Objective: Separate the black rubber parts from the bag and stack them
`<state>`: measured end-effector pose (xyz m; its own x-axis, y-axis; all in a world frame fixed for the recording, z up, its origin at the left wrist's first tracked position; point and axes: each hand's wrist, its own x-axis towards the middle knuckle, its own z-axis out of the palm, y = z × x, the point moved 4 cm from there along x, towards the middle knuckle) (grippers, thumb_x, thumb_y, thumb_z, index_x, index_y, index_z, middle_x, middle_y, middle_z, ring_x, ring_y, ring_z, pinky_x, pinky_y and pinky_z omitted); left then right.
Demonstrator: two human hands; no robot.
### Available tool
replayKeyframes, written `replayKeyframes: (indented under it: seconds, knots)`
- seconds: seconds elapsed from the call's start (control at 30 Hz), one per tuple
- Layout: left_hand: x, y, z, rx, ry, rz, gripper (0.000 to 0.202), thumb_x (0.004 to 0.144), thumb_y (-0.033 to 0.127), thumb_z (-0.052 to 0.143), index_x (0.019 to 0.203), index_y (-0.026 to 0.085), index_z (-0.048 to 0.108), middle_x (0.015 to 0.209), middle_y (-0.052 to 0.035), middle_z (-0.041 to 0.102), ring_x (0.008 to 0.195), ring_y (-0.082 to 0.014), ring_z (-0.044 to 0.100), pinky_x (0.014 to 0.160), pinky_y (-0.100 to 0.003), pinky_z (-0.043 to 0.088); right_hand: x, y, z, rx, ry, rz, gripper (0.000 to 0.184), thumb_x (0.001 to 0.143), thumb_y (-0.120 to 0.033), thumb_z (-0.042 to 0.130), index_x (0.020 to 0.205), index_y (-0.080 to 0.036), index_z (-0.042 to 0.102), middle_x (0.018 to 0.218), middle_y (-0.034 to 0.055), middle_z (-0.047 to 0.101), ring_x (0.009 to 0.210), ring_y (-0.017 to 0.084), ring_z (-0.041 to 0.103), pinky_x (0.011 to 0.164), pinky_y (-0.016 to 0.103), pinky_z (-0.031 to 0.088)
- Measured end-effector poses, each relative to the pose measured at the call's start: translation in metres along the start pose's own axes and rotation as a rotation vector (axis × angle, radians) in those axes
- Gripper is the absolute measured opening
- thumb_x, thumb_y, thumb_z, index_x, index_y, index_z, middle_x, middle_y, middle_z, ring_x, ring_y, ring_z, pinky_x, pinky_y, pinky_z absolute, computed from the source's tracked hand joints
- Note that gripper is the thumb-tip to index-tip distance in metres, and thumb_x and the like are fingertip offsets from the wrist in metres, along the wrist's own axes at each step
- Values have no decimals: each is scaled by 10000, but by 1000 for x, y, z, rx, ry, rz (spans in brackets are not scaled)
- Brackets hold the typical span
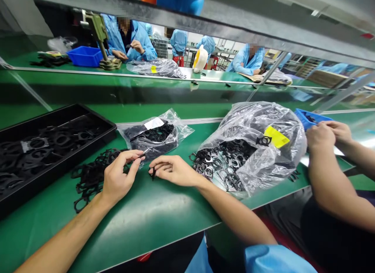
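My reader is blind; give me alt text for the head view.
A person's left hand and right hand each hold a small black part over a green workbench. Around them: a black tray, a loose pile and two plastic bags of parts; at right, a co-worker's hands near a blue bin.

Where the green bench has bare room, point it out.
The widest bare patch of green bench lies between left forearm and right forearm, nearer than the left hand and right hand. Another: between left forearm, black tray and loose black parts. Crowded: beyond the hands, small bag; to their right, large bag.
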<state>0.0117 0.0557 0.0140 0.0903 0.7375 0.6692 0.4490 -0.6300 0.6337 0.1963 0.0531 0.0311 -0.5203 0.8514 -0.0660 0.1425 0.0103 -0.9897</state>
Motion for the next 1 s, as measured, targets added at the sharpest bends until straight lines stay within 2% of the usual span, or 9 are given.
replayKeyframes:
  seconds: [0.13, 0.23, 0.4, 0.53, 0.67, 0.8, 1.0]
  knots:
    - [6, 8, -3, 91, 3, 87, 11, 911, 171, 606, 911, 182, 606, 1028, -83, 739, 970, -196, 720, 883, -332, 580, 4, 4, -3, 112, 87, -9, 373, 734, -279, 807, 1067, -177, 672, 1006, 56, 722, 849, 142, 703, 788, 272, 562]
    - [8, 12, -3, 144, 0, 136, 29, 903, 169, 618, 880, 186, 622, 1014, -81, 728, 964, -203, 704, 900, -356, 567, 6, 8, -7, 157, 163, -23, 350, 742, -302, 801, 1043, -174, 678, 931, 37, 705, 759, 135, 701, 747, 282, 575]
    - [5, 15, -1, 153, -34, 166, 25, 896, 180, 633, 886, 194, 651, 993, -71, 695, 930, -200, 680, 878, -353, 558, 8, 10, -7, 235, 182, -6, 356, 767, -331, 780, 1071, -177, 674, 923, 29, 695, 703, 128, 717, 653, 246, 567]
    - [6, 17, -1, 154, -22, 181, 62, 891, 188, 648, 952, 196, 650, 970, -66, 683, 926, -199, 665, 868, -347, 553, 9, 8, -13, 334, 258, 5, 419, 707, -328, 827, 1065, -186, 661, 835, 10, 729, 679, 137, 727, 639, 239, 565]
    - [10, 18, -3, 173, 28, 175, 165, 900, 218, 646, 1062, 191, 636, 987, -72, 683, 944, -207, 650, 879, -366, 548, 12, 5, -22, 324, 356, 27, 377, 667, -346, 860, 955, -170, 691, 860, 47, 774, 701, 157, 739, 669, 265, 582]
    - [12, 17, -3, 212, 49, 160, 232, 909, 252, 636, 1132, 189, 639, 1003, -80, 662, 951, -207, 636, 885, -368, 548, 14, 4, -23, 263, 343, 31, 357, 665, -383, 869, 899, -163, 714, 854, 65, 770, 714, 181, 749, 665, 286, 592]
    - [9, 18, 0, 173, -7, 174, 227, 906, 242, 637, 1127, 202, 668, 1031, -80, 615, 962, -198, 626, 870, -355, 557, 14, 3, -19, 248, 331, 41, 343, 649, -356, 882, 887, -155, 739, 781, 22, 703, 711, 188, 752, 668, 290, 605]
